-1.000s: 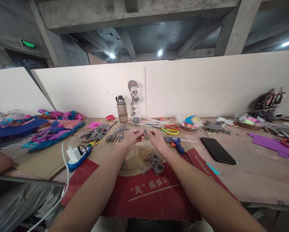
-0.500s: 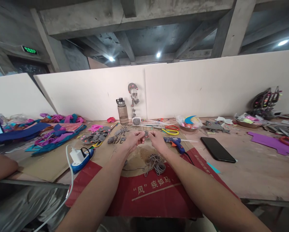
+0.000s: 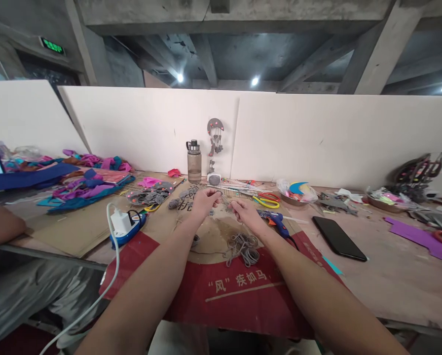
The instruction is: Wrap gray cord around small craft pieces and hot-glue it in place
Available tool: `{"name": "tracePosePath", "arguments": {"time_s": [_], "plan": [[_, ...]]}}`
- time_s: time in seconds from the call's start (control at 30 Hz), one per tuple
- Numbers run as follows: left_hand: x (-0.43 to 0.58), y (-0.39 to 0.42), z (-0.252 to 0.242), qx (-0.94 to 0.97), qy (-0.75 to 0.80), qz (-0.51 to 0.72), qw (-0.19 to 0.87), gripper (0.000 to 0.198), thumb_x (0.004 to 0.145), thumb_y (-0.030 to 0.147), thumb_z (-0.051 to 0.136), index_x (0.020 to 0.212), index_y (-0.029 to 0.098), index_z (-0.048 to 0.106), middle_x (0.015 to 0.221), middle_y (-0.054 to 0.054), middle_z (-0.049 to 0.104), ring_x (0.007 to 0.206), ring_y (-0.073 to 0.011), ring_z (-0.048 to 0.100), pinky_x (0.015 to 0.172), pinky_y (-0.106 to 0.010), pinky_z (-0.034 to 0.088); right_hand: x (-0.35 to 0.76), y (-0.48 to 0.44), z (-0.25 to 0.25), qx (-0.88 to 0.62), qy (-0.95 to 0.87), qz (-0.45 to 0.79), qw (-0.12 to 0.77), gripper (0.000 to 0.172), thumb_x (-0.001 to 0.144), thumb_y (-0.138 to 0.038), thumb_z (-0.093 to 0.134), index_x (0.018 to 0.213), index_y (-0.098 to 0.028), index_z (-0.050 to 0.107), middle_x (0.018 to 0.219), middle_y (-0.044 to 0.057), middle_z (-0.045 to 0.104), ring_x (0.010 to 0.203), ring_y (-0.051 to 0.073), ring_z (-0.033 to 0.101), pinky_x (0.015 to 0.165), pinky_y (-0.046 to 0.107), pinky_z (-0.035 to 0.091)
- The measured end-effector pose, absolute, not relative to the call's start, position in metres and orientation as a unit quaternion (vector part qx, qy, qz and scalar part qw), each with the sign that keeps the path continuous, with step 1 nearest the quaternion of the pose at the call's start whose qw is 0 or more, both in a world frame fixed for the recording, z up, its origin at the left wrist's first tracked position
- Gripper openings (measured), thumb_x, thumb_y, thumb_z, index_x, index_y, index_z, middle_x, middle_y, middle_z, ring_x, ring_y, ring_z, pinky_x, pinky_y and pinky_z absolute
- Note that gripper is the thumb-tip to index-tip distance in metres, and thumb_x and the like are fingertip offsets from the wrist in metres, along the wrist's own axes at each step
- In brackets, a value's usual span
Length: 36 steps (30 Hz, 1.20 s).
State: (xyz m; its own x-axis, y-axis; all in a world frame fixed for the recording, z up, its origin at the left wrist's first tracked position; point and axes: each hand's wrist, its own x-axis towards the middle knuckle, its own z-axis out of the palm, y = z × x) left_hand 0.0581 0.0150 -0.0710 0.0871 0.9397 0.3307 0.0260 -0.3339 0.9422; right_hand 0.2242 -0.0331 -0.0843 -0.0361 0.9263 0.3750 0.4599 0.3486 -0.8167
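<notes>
Over the cardboard sheet [image 3: 191, 308] my left hand [image 3: 206, 203] is pinched, thumb against fingertips. A little apart from it, my right hand [image 3: 244, 213] is also closed, its fingers curled in a pinch. What either hand holds is too small to make out; a faint thread may run between them. Just below lies a loose tangle of grey cord [image 3: 245, 249], with a smaller coil near my left wrist. A blue glue gun [image 3: 278, 223] rests to the right of my right hand, and yellow- and red-handled scissors [image 3: 267, 200] lie behind it.
A water bottle [image 3: 195, 162] stands at the back beside a hanging grey felt ornament [image 3: 215, 125]. A power strip [image 3: 129, 231] with a white cable sits left, a black phone [image 3: 338, 238] right. Felt scraps [image 3: 84, 190] cover the left side, near another person's arm [image 3: 2, 226].
My hands have moved apart from each other; the small grey piece seen between them earlier no longer shows clearly. The camera view has shifted slightly.
</notes>
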Motion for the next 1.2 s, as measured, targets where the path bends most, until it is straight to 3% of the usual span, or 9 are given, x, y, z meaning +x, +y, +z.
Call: {"name": "tracePosePath", "arguments": {"time_s": [0.1,0.23,0.4,0.67,0.87,1.1,1.2], "plan": [[0.053,0.019,-0.067,0.596,0.386,0.567,0.416,0.02,0.073,0.035,0.064,0.072,0.015,0.064,0.06,-0.002,0.062,0.049,-0.01,0.054,0.048,-0.021,0.043,0.23,-0.034,-0.075,-0.542,-0.69,0.173,0.447,0.025,0.078,-0.038,0.051,0.063,-0.02,0.058,0.064,0.0,0.058,0.066,0.015,0.05,0.068,0.028,0.04],[0.047,0.022,-0.063,0.572,0.367,0.584,0.444,0.022,0.071,0.036,0.066,0.07,0.014,0.063,0.066,-0.003,0.063,0.052,-0.0097,0.054,0.049,-0.022,0.044,0.253,-0.033,-0.056,-0.59,-0.658,0.079,0.461,0.017,0.077,-0.029,0.05,0.071,-0.018,0.062,0.077,0.004,0.064,0.076,0.017,0.053,0.079,0.031,0.039],[0.049,0.025,-0.067,0.571,0.359,0.578,0.458,0.023,0.069,0.038,0.069,0.069,0.015,0.064,0.062,-0.002,0.06,0.05,-0.009,0.052,0.048,-0.021,0.042,0.287,-0.035,-0.035,-0.632,-0.576,-0.004,0.518,0.025,0.08,-0.03,0.045,0.087,-0.015,0.064,0.085,0.007,0.068,0.077,0.018,0.057,0.075,0.03,0.041],[0.045,0.02,-0.066,0.54,0.369,0.594,0.469,0.029,0.064,0.041,0.073,0.07,0.014,0.063,0.062,0.0,0.06,0.049,-0.0069,0.049,0.046,-0.019,0.036,0.291,-0.035,-0.034,-0.63,-0.569,0.006,0.528,0.024,0.079,-0.028,0.044,0.084,-0.015,0.064,0.083,0.007,0.068,0.075,0.017,0.057,0.075,0.029,0.042],[0.034,0.022,-0.058,0.456,0.323,0.623,0.548,0.034,0.058,0.037,0.078,0.075,0.014,0.06,0.071,0.0,0.061,0.051,-0.0042,0.046,0.047,-0.018,0.035,0.271,-0.034,-0.048,-0.605,-0.637,0.006,0.478,0.02,0.079,-0.027,0.046,0.078,-0.017,0.063,0.078,0.005,0.065,0.073,0.017,0.056,0.072,0.029,0.041],[0.045,0.018,-0.063,0.481,0.334,0.574,0.571,0.028,0.061,0.034,0.078,0.072,0.013,0.062,0.07,-0.003,0.063,0.049,-0.0049,0.046,0.046,-0.019,0.034,0.29,-0.015,-0.038,-0.685,-0.634,0.014,0.359,0.029,0.083,-0.028,0.04,0.089,-0.015,0.066,0.077,0.004,0.068,0.068,0.015,0.059,0.065,0.026,0.042],[0.05,0.016,-0.066,0.502,0.33,0.555,0.576,0.027,0.062,0.034,0.077,0.071,0.013,0.064,0.069,-0.003,0.062,0.052,-0.0059,0.049,0.048,-0.019,0.036,0.318,0.0,-0.025,-0.72,-0.624,-0.005,0.304,0.028,0.084,-0.025,0.042,0.093,-0.014,0.067,0.083,0.007,0.069,0.074,0.017,0.061,0.066,0.026,0.042]]}}
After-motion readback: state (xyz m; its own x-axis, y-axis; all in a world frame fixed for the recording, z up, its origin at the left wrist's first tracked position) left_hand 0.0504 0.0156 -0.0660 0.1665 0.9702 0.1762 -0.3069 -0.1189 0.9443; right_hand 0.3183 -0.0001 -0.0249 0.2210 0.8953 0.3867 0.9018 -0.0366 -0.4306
